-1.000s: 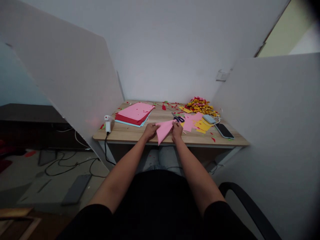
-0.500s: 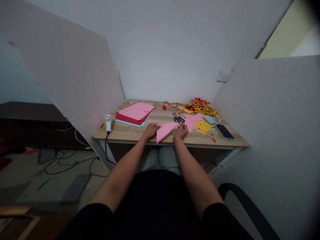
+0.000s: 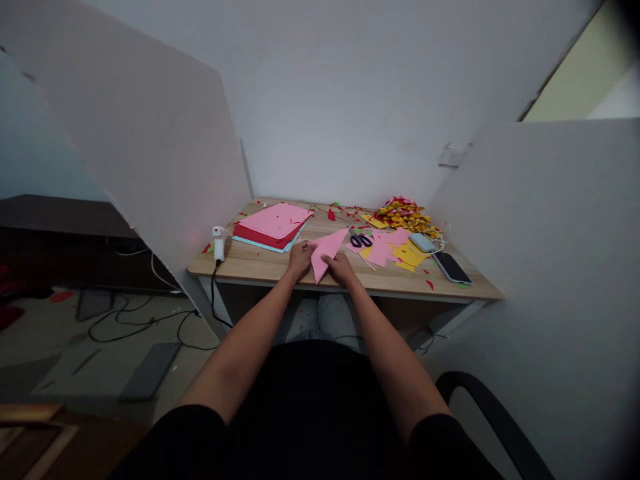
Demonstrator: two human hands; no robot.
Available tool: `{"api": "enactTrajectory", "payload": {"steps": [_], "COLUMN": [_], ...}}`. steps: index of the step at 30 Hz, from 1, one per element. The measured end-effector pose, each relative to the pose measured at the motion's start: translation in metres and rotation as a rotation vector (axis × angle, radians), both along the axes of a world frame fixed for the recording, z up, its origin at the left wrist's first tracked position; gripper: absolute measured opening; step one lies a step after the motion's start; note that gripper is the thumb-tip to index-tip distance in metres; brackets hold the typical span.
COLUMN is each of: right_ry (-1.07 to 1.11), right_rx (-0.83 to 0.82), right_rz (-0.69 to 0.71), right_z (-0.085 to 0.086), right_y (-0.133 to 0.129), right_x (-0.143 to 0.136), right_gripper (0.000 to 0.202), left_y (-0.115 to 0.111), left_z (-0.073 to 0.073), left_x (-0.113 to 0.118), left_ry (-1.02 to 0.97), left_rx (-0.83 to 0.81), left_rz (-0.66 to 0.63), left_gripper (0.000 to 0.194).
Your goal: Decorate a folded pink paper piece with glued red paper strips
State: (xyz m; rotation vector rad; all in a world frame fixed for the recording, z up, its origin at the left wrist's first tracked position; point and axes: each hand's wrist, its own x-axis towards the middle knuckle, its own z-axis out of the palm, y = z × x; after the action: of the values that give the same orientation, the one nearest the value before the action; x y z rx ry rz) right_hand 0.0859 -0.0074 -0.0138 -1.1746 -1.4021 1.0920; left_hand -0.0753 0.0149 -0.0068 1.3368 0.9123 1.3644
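Observation:
A pink sheet of paper (image 3: 327,249), folded into a triangular shape, is held at the front edge of the desk. My left hand (image 3: 301,261) grips its left side, fingers closed on the paper. On the lower right side, my right hand (image 3: 341,268) pinches the same paper with the thumb on top. Scissors with dark handles (image 3: 361,241) lie just beyond my right hand, beside several pink paper pieces (image 3: 382,250). A stack of pink, red and light blue sheets (image 3: 275,223) rests behind my left hand.
Yellow paper pieces (image 3: 410,255), a pale power bank (image 3: 422,243) and a phone (image 3: 453,268) lie at the right. Behind them is a heap of yellow and red paper shapes (image 3: 404,215). A white corded device (image 3: 219,244) stands at the left edge. Panels flank the desk (image 3: 250,264).
My right hand has moved left and nearer, from the paper's right tip to its lower side. The paper's free point now rises toward the upper right.

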Motion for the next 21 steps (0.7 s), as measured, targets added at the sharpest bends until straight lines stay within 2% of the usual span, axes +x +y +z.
{"api": "enactTrajectory", "payload": {"steps": [4,10,21], "right_ry": [-0.053,-0.061,-0.167], "right_rx": [-0.020,-0.041,-0.037], "right_rz": [0.127,0.242,0.260], "right_z": [0.000,0.005,0.008], "right_y": [-0.003,-0.007,-0.013], "right_x": [-0.002,-0.005,0.001], "right_gripper": [0.034,0.034,0.032], "left_y": [0.002,0.004,0.004], "left_z": [-0.001,-0.001,0.000], "left_x": [-0.001,0.000,0.000], "left_ry": [-0.045,-0.062,-0.134], "left_rx": [0.018,0.001,-0.016], "left_rz": [0.049,0.056,0.112], "left_gripper": [0.035,0.035,0.036]}}
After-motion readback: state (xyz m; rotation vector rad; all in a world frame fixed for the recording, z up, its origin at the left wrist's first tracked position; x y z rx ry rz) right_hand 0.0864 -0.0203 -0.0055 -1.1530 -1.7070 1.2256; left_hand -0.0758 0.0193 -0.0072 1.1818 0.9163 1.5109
